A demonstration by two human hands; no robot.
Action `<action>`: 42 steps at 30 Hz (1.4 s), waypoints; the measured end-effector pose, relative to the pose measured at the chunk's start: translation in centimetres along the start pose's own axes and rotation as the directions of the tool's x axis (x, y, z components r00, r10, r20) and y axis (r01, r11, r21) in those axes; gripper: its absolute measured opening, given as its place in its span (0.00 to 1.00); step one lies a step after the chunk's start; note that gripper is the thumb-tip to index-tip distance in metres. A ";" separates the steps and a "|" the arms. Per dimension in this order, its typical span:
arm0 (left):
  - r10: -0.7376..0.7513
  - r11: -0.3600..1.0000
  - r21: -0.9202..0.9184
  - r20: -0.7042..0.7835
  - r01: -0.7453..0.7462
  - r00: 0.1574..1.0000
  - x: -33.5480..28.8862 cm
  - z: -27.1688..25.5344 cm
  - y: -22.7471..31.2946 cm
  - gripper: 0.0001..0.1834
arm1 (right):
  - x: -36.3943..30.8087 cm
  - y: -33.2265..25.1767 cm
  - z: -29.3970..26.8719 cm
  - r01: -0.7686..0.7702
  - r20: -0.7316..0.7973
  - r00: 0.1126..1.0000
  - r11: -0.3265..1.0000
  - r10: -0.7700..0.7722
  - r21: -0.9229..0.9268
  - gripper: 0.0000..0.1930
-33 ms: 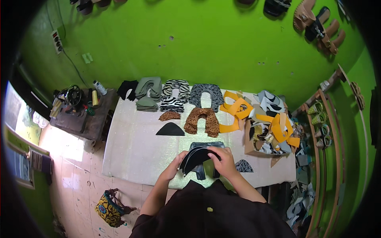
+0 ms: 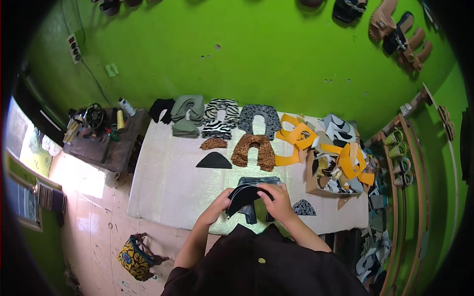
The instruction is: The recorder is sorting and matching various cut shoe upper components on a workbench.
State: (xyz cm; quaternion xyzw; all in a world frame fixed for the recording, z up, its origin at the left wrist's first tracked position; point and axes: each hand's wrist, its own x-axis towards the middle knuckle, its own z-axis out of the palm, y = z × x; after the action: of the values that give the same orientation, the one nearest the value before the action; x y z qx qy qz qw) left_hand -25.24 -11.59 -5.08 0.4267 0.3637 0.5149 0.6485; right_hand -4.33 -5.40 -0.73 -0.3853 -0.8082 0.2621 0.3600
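Left grip (image 2: pixel 217 206): closed on the left end of several black curved pieces (image 2: pixel 242 201), their edges spread a little like a fan. Right grip (image 2: pixel 278 201): thumb on the top face near the right end, fingers bent behind; no gap between thumb and pieces. How hard either presses, and how many layers there are, I cannot tell.

The pieces are bowed between the two grips, above the near edge of the surface (image 2: pixel 170 190) and in front of the person's dark shirt (image 2: pixel 261 264). Below and behind them lies a dark grey U-shaped stack (image 2: pixel 258 180), partly covered from view.

Risks, as judged: layers could slide out of line if one thumb eases off, since the edges are already uneven. A loose piece could drop onto the grey stack and mix with it, the colours being close. Too much bending might crease the material.

Further out: patterned half-moon piece (image 2: pixel 304 207) near the right grip; black half-moon piece (image 2: pixel 214 161) and leopard-print stack (image 2: pixel 253 152) farther back; scrap box (image 2: pixel 313 187) at right, overfull, so offcuts could spill if knocked.
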 end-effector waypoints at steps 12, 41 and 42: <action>0.345 0.373 0.925 -0.209 0.071 0.915 -7.1 -6.0 -3.4 0.16 | -0.4 1.6 13.1 0.265 0.582 0.786 0.964 -0.209 -0.012 0.17; 0.566 0.424 0.889 -0.408 0.171 0.716 -8.3 -6.1 -10.5 0.39 | -3.3 3.4 17.5 0.103 0.475 0.879 0.990 -0.048 -0.092 0.18; 0.512 0.456 0.874 -0.414 0.170 0.753 -8.3 -6.0 -10.7 0.40 | -3.3 3.2 17.5 0.068 0.432 0.902 0.993 -0.022 -0.093 0.19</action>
State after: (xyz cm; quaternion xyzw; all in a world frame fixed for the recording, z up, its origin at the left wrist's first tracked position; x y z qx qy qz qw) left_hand -28.59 -19.73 -16.96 0.5332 0.7185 0.4319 0.1136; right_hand -15.12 -8.84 -14.80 -0.3177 -0.8891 0.2891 0.1582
